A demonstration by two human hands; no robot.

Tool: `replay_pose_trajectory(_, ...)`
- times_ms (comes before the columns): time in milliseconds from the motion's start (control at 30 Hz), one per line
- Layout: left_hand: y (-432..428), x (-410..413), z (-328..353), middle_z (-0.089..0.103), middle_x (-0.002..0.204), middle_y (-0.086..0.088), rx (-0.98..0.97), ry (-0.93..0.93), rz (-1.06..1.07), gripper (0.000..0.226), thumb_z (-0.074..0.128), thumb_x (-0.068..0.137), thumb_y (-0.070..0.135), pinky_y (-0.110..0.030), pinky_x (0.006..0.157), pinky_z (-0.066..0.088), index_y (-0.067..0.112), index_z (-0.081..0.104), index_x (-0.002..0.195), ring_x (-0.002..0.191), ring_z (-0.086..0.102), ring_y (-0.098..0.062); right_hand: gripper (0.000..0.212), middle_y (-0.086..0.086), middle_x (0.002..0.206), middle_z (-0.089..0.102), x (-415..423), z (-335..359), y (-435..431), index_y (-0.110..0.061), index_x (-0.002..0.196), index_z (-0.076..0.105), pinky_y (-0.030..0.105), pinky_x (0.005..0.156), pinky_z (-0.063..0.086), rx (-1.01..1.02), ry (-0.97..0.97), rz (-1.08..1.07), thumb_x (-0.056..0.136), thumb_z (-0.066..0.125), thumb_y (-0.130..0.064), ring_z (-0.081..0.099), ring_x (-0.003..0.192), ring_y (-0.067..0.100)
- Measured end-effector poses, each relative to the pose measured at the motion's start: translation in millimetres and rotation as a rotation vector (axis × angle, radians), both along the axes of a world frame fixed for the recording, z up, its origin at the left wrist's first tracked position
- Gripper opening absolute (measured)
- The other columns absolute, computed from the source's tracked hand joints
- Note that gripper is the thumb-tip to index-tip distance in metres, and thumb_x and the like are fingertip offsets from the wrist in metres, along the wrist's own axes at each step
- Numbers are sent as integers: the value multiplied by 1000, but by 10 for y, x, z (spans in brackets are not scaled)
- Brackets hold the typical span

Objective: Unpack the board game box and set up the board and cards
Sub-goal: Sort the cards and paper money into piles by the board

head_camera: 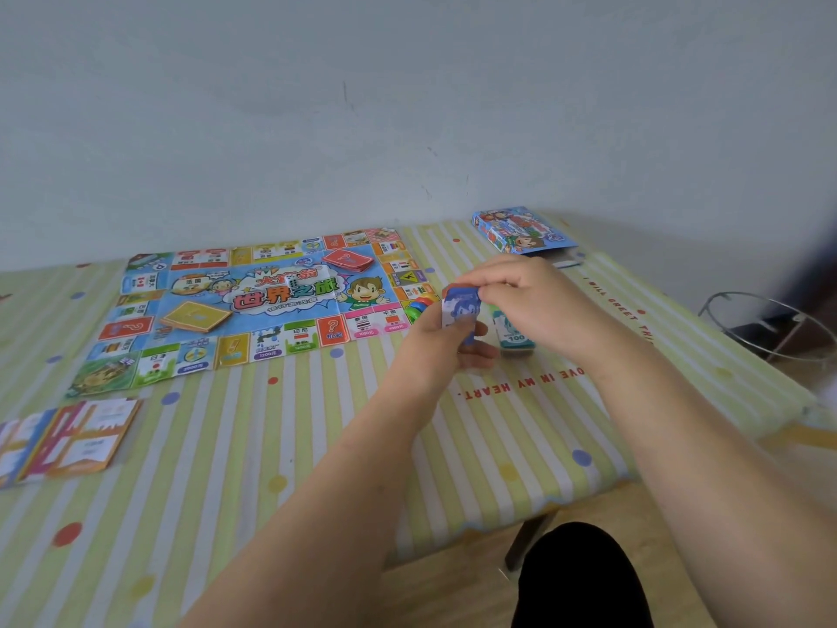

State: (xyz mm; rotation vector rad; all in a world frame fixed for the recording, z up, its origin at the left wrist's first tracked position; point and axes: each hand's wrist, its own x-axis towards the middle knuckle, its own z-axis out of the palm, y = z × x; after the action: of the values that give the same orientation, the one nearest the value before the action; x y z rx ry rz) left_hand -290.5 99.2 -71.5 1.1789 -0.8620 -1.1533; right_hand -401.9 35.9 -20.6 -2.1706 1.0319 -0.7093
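Observation:
The paper game board (pixel 253 305) lies unfolded on the striped table, with a red card stack (pixel 348 259), a yellow card stack (pixel 195 316) and a die (pixel 293 283) on it. My left hand (pixel 435 351) grips a small blue stack of play money (pixel 461 310) from below, just right of the board. My right hand (pixel 530 301) pinches the top edge of that stack. A teal stack of notes marked 100 (pixel 514 335) sits on the table under my right hand. The blue game box (pixel 521 231) lies at the far right.
Fanned property cards (pixel 68 439) lie at the near left. Coloured plastic pieces (pixel 419 306) sit by the board's right edge. The table's right edge (pixel 724 355) drops to the floor, where a wire ring stand (pixel 770 326) is. The wall runs behind the table.

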Motion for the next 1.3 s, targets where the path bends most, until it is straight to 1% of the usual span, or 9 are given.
replay_pose_trajectory(133,-2,-23,-9,58,86,-7,16,-43,10,13,45,101,11,-34,68,54,11,57,96,62,61,-19,37,-10,116,66,-126,1,-90,-27,115,69,24,94,45,-38,8,-71,92,49,-6,59,107,4)
replay_pose_trajectory(200,-1,-36,-18,61,93,-8,28,-57,-6,12,45,101,12,-32,65,54,10,57,100,63,61,-19,29,-11,105,68,-246,4,-184,-27,109,71,21,83,47,-98,59,-185,91,54,-10,61,95,5)
replay_pose_trajectory(300,-6,-64,-34,64,109,-7,43,-74,-47,19,44,101,14,-32,67,57,6,54,115,64,62,-19,20,-9,96,67,-392,-22,-306,-25,103,73,20,66,39,-94,314,-230,89,60,-17,59,84,9)
replay_pose_trajectory(467,-45,-106,-57,64,114,-8,60,-122,-70,21,43,101,13,-42,83,57,5,53,119,78,67,-25,22,-4,105,65,-390,-94,-313,-28,106,71,28,79,47,-38,550,-179,84,70,-28,61,92,15)
replay_pose_trajectory(800,-70,-116,-101,65,112,-8,49,-149,-62,16,44,101,13,-44,89,56,11,55,112,86,69,-27,31,-2,106,68,-313,-96,-300,-26,108,73,27,72,46,-45,659,-191,79,74,-35,61,93,16)
replay_pose_trajectory(1000,-105,-98,-168,70,85,0,72,-192,-59,13,46,99,19,-53,94,51,16,58,105,91,70,-34,24,2,86,68,-233,-51,-336,-24,97,76,25,52,36,5,783,-135,76,75,-35,55,66,13)
replay_pose_trajectory(1100,-109,-96,-187,70,86,1,63,-200,-57,15,46,99,20,-53,94,51,15,59,106,90,71,-32,28,6,90,70,-205,-29,-363,-20,97,76,24,53,36,17,798,-127,74,77,-35,54,65,15)
replay_pose_trajectory(1233,-106,-109,-193,69,86,2,51,-224,-52,20,45,100,19,-51,93,52,12,58,114,91,70,-33,35,12,101,70,-197,-44,-391,-13,99,75,27,61,39,34,769,-128,71,80,-34,64,81,25)
replay_pose_trajectory(1300,-112,-111,-204,69,86,3,51,-235,-48,21,44,100,19,-51,93,52,13,58,115,90,71,-32,28,6,93,71,-210,-45,-391,-18,96,76,24,57,39,51,755,-116,73,79,-33,59,70,17)
